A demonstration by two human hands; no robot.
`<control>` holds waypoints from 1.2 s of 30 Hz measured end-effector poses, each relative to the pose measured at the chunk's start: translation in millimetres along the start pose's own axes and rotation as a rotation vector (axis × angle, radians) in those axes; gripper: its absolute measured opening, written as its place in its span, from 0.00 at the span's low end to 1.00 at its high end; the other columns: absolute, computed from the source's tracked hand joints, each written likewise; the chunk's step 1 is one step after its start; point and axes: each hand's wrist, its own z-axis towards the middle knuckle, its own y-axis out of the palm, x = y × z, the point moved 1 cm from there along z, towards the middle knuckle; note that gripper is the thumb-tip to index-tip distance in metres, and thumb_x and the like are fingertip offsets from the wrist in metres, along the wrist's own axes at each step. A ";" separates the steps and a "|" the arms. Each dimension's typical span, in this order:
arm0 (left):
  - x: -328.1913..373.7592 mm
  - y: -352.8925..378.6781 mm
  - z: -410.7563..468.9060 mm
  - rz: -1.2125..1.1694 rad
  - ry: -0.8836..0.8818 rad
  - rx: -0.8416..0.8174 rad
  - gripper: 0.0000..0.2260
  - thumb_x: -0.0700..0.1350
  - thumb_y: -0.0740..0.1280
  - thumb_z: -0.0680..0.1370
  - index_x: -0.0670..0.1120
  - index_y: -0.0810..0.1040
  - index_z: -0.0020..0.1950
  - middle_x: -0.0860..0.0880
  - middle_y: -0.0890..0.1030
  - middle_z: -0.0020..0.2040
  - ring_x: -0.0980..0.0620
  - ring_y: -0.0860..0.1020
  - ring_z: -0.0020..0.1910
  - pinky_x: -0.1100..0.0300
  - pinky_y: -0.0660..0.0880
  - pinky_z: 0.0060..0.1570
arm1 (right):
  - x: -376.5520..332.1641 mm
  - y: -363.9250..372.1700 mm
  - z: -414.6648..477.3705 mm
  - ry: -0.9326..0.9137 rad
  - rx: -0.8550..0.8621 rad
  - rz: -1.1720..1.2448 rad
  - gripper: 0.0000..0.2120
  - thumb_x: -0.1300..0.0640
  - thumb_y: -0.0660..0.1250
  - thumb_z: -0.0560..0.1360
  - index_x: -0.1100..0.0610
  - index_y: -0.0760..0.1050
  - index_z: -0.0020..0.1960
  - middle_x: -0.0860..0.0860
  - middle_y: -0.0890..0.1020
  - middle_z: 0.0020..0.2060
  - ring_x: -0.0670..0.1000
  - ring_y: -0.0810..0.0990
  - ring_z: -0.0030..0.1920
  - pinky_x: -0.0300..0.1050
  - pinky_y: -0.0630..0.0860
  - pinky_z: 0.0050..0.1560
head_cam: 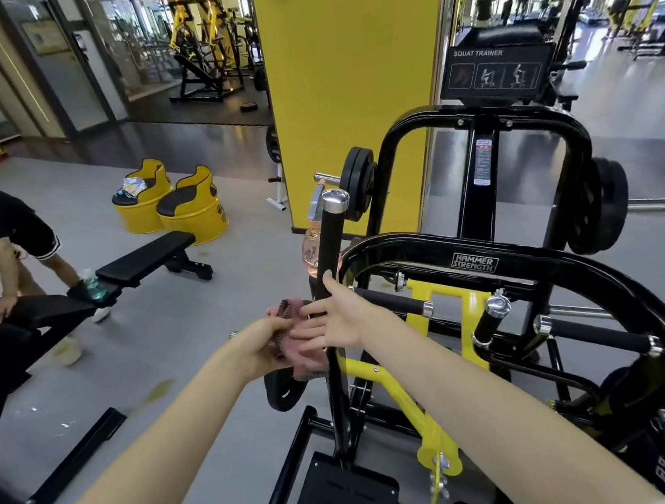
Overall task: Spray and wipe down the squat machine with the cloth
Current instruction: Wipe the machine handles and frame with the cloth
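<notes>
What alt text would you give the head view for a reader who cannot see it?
The left hand grips a pink cloth beside the upright black handle of a black and yellow squat machine, while the open right hand touches the cloth. A pink spray bottle shows behind the handle; to the left another person bends over a bench.

Grey floor (142,199) bears a black bench (145,256) and two yellow barrel seats (190,214) near a yellow pillar (345,84).
</notes>
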 end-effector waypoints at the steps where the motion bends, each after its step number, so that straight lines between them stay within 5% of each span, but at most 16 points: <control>1: 1.7 -1.9 1.1 -0.095 -0.006 0.028 0.08 0.41 0.61 0.81 0.42 0.76 0.57 0.44 0.82 0.47 0.47 0.80 0.43 0.51 0.77 0.41 | -1.9 -3.9 -0.2 -0.018 0.036 -0.031 0.36 0.38 0.51 0.80 0.69 0.61 0.71 0.68 0.68 0.68 0.64 0.72 0.66 0.61 0.73 0.57; 4: 13.3 -3.8 4.0 -0.235 0.064 0.092 0.05 0.42 0.61 0.81 0.43 0.75 0.54 0.43 0.82 0.47 0.47 0.80 0.45 0.51 0.76 0.42 | -10.5 -11.5 -5.3 -0.111 0.280 -0.175 0.19 0.55 0.54 0.82 0.68 0.71 0.65 0.66 0.77 0.59 0.61 0.81 0.53 0.54 0.77 0.53; 7: 36.9 0.1 5.3 -0.095 0.259 0.181 0.05 0.40 0.66 0.79 0.44 0.75 0.54 0.44 0.81 0.48 0.48 0.80 0.45 0.54 0.77 0.46 | -22.8 -17.4 -6.8 -0.269 0.544 -0.219 0.09 0.62 0.58 0.79 0.63 0.73 0.56 0.59 0.80 0.45 0.53 0.80 0.39 0.48 0.79 0.45; 14: 119.8 53.2 -12.6 -0.024 0.658 0.149 0.06 0.41 0.62 0.81 0.48 0.76 0.56 0.49 0.80 0.47 0.50 0.79 0.45 0.54 0.76 0.48 | -72.2 3.7 -33.3 -0.841 0.564 -0.329 0.14 0.58 0.59 0.79 0.54 0.70 0.64 0.49 0.76 0.47 0.48 0.75 0.45 0.40 0.70 0.40; 17: 134.5 78.9 -11.3 -0.009 0.765 0.150 0.06 0.40 0.61 0.81 0.48 0.76 0.51 0.51 0.80 0.47 0.54 0.79 0.46 0.58 0.76 0.47 | -82.5 13.4 -38.1 -0.971 0.529 -0.318 0.16 0.52 0.57 0.81 0.55 0.71 0.67 0.48 0.76 0.50 0.47 0.75 0.51 0.44 0.75 0.50; 21: 119.5 84.2 15.6 0.218 0.804 0.257 0.12 0.38 0.58 0.79 0.47 0.78 0.58 0.50 0.81 0.50 0.51 0.79 0.51 0.52 0.77 0.53 | -79.0 17.9 -35.2 -1.010 0.519 -0.379 0.16 0.50 0.57 0.81 0.55 0.72 0.65 0.49 0.77 0.54 0.46 0.75 0.53 0.37 0.73 0.46; 24: 90.8 73.7 26.9 0.351 0.815 0.285 0.16 0.34 0.57 0.78 0.47 0.77 0.60 0.48 0.81 0.54 0.50 0.78 0.53 0.52 0.76 0.54 | -69.8 17.9 -22.5 -1.048 0.542 -0.395 0.18 0.46 0.57 0.80 0.51 0.70 0.66 0.49 0.76 0.58 0.48 0.74 0.59 0.45 0.73 0.58; 28: 50.8 39.1 52.1 0.556 0.585 0.203 0.11 0.38 0.59 0.80 0.50 0.79 0.51 0.44 0.82 0.50 0.43 0.79 0.53 0.51 0.76 0.52 | -50.4 7.2 -8.2 -1.021 0.568 -0.368 0.19 0.46 0.54 0.81 0.51 0.67 0.69 0.48 0.72 0.62 0.47 0.71 0.62 0.47 0.68 0.65; 32: 69.6 26.5 50.7 0.277 0.583 0.124 0.04 0.48 0.66 0.77 0.51 0.78 0.44 0.46 0.82 0.44 0.42 0.80 0.51 0.47 0.76 0.56 | -44.3 -3.6 -2.7 -0.963 0.598 -0.332 0.15 0.52 0.55 0.82 0.50 0.68 0.67 0.48 0.74 0.54 0.45 0.73 0.55 0.41 0.67 0.54; 36: 124.0 56.2 19.7 0.182 0.762 0.052 0.06 0.44 0.61 0.81 0.48 0.77 0.55 0.47 0.81 0.52 0.50 0.80 0.52 0.53 0.77 0.53 | -45.5 3.3 2.8 -0.952 0.654 -0.329 0.14 0.51 0.54 0.81 0.48 0.68 0.65 0.51 0.75 0.56 0.48 0.73 0.55 0.46 0.71 0.54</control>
